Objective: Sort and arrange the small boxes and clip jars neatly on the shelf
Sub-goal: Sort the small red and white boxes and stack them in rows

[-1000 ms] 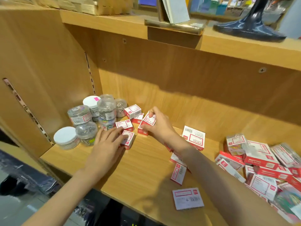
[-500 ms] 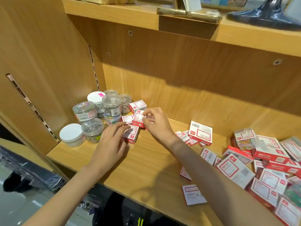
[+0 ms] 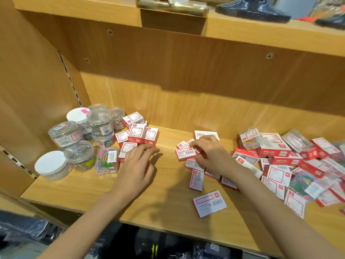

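A: How many clip jars (image 3: 99, 126) stand on the wooden shelf (image 3: 168, 199)?

B: About eight round clear plastic jars at far left, two with white lids. A rectangular clear case (image 3: 107, 160) of coloured clips lies at their near edge.

A: And the sorted boxes (image 3: 139, 132)?

B: About six small red-and-white cardboard boxes just right of the jars; the left hand (image 3: 138, 166) rests beside them, fingers loosely bent, holding nothing, and covers part of one.

A: The right hand (image 3: 210, 154)?

B: It pinches one small box (image 3: 184, 153) at mid-shelf, over four or so loose ones partly hidden beneath it.

A: The right pile (image 3: 280, 156)?

B: Too many to count: overlapping, blurred and cut off at the frame edge.
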Tool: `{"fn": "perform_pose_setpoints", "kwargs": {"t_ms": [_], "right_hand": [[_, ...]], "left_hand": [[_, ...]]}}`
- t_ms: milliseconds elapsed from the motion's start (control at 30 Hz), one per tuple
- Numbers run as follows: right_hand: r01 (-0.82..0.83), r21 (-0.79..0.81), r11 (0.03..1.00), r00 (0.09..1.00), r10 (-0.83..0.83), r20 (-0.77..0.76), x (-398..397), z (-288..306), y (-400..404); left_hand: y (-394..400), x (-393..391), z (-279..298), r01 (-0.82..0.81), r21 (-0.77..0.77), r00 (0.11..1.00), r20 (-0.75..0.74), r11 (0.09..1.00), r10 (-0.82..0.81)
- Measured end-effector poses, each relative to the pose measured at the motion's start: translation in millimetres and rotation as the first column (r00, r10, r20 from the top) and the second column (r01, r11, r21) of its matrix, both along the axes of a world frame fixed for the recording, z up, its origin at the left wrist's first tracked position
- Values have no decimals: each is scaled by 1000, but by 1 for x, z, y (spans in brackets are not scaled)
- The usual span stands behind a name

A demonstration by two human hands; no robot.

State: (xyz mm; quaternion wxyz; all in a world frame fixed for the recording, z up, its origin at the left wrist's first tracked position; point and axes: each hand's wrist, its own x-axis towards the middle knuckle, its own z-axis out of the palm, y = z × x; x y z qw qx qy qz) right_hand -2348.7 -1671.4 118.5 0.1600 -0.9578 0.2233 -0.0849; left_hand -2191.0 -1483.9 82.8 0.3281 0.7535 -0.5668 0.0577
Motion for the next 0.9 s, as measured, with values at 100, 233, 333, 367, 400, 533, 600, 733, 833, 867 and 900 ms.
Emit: {"fn": "perform_pose_setpoints", "kwargs": {"t_ms": [100,233,333,367,400,533,600,733,833,867,900], "right_hand": [[55,19,998,991,-56,124,-19,7,3],[158,99,983,978,-170,124,-66,21,-1],[148,135,980,988,-142,-52,-111,20,8],[159,120,980,984,-148,-95,-124,17,15],[175,99,980,980,-164,-110,-135,13,23],[253,-12,967,965,-253,-64,-152,-8,41],[282,-64,957,959,-283,4,-149,-16,42],[309,-18,951,946,-305,105,-147,-16,39],[390,19,921,907,-387,168,-155,-10,24],[415,7,910,898,-410,159,-157,-9,20],[423,-9,906,899,-418,130,-158,-10,18]], "left_hand": [[-9,-12,1,91,3,996,-17,996,-91],[-29,-32,3,317,80,948,-46,945,-315],[-43,-50,-3,450,161,891,-20,878,-453],[-46,-54,-6,463,173,880,22,869,-474],[-49,-58,-10,463,179,873,76,868,-481],[-55,-62,-14,428,146,890,102,892,-444],[-56,-62,-13,425,129,896,83,896,-436],[-55,-62,-12,439,115,897,1,891,-442],[-57,-66,-9,418,92,908,-16,904,-418],[-58,-68,-7,406,84,914,-25,910,-406],[-60,-71,-4,393,80,920,-37,916,-391]]}}
